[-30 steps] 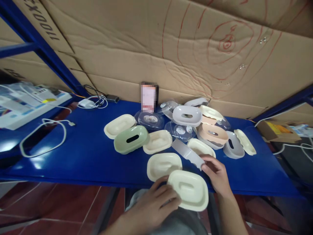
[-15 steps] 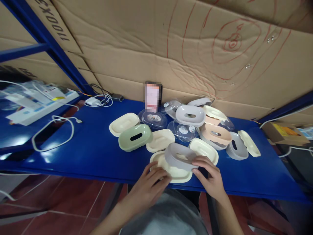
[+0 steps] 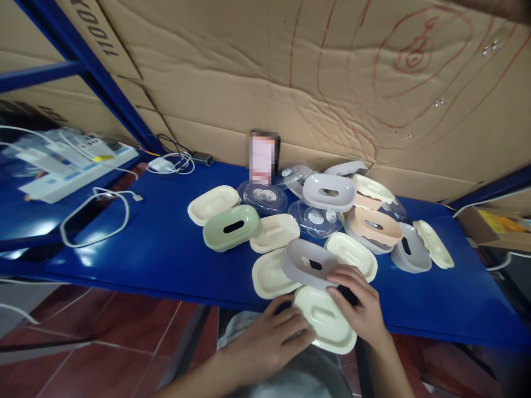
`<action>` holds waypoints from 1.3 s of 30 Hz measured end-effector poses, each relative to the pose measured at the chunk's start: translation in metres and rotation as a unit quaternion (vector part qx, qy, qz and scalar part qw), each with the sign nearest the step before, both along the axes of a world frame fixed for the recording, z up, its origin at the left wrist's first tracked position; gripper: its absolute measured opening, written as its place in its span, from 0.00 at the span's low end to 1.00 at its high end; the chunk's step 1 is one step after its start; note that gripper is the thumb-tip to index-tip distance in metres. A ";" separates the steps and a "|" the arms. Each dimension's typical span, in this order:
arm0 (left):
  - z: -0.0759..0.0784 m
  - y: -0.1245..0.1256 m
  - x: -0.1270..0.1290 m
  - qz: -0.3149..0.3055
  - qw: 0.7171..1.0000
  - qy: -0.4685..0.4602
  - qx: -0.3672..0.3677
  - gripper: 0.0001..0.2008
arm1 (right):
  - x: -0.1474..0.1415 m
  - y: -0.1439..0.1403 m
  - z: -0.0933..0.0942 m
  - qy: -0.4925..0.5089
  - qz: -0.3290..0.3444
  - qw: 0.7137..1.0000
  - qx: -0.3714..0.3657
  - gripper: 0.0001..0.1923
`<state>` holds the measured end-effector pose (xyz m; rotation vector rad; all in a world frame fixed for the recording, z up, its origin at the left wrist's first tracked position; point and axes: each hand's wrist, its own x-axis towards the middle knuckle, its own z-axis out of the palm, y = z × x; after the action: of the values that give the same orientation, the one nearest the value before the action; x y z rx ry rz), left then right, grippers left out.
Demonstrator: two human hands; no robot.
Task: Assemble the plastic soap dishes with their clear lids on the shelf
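Observation:
My right hand [image 3: 359, 298] grips the near right end of a grey oval plastic dish [image 3: 298, 268] with a slot in its bottom. My left hand [image 3: 286, 326] holds a cream oval tray [image 3: 327, 318] by its left side, with its fingertips partly hidden behind it. That tray overhangs the table's front edge, below the grey dish. Another cream tray [image 3: 269, 279] lies on the table, partly covered by the grey dish. Close behind are a beige tray [image 3: 276, 233], a pale cream tray [image 3: 352, 257] and a green slotted dish [image 3: 219, 235].
Clear lids [image 3: 317, 218], a peach dish [image 3: 375, 226] and more grey dishes [image 3: 410, 254] crowd the back right of the blue table [image 3: 145, 260]. A phone [image 3: 263, 157] leans against the cardboard. Cables [image 3: 124, 218] and a power strip [image 3: 78, 171] lie left.
My left hand has drawn the upper cream tray off the one beneath, toward me and to the right. The right hand keeps its grip on the grey dish. The view has shifted slightly.

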<state>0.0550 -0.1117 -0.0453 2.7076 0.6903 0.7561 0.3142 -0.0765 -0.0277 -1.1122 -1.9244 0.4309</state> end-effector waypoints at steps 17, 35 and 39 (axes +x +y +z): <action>0.007 0.020 -0.019 0.029 0.998 -0.033 -0.045 0.15 | 0.001 0.001 -0.005 -0.005 0.018 1.000 0.001 0.13; 0.005 0.019 -0.018 0.035 0.997 -0.041 -0.050 0.12 | 0.000 -0.001 -0.003 -0.003 0.026 0.999 0.019 0.15; 0.003 0.018 -0.019 0.056 0.997 -0.052 -0.014 0.10 | 0.003 -0.016 0.001 -0.009 0.008 0.998 0.061 0.15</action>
<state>0.0359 -0.0941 -0.0425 2.6007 0.8265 0.8985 0.3174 -0.0929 -0.0268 -1.0251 -1.9503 0.3093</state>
